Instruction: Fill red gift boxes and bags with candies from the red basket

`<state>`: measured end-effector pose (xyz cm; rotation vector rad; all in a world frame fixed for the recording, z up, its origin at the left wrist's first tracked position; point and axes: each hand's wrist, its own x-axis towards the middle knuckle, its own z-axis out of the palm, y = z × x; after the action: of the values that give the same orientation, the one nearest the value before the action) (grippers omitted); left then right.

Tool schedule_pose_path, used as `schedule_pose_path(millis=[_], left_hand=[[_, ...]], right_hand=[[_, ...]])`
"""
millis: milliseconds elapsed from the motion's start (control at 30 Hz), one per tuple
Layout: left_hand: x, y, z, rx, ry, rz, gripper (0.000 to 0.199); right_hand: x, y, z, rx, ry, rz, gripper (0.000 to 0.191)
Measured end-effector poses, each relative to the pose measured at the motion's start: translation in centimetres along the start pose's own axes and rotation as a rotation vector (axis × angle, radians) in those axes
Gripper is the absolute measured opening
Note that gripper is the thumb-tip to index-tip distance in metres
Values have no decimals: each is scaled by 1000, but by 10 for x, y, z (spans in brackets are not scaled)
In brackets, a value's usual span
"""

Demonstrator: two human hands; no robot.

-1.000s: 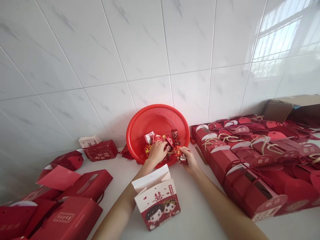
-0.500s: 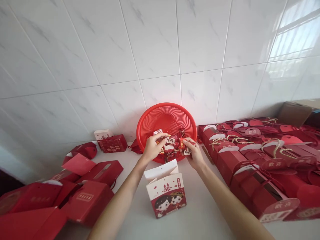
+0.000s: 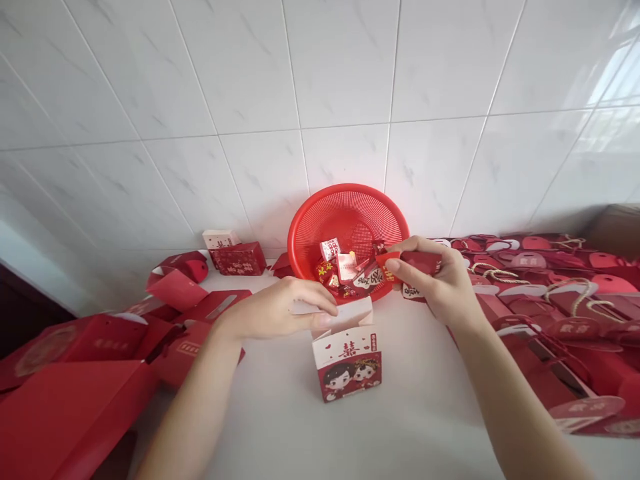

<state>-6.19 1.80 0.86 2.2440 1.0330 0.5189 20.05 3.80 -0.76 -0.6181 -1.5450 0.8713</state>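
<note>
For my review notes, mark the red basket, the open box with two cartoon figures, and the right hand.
Red basket (image 3: 345, 215): head view, bare mesh of its inner wall.
Open box (image 3: 349, 367): head view, its printed front panel.
Right hand (image 3: 449, 285): head view, middle of the hand.

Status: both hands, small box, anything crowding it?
Left hand at raised flap of small box, grip unclear. Right hand holding wrapped sweets. Box upright, top open. Red basket close behind.
</note>
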Motion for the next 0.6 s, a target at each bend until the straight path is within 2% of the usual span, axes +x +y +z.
schedule_pose_path(millis=[100,233,400,467,600], left_hand=[[4,-4,11,-15,-15,-65,24],[11,-8,23,-85,31,-98,23],[13,-7,25,-89,16,-111,43],[12,-8,25,-86,-4,-133,51],[13,-7,26,-78,-12,-213,67]], right_hand=[[-4,-6,3,-203,-138,-67,18],[-8,-4,8,-359,-243,-128,10],[-9,-4,8,-454,-365,-169,6],[-9,-4,8,-477,-388,-196,7],[-8,-3,8,-476,-334,-216,6]])
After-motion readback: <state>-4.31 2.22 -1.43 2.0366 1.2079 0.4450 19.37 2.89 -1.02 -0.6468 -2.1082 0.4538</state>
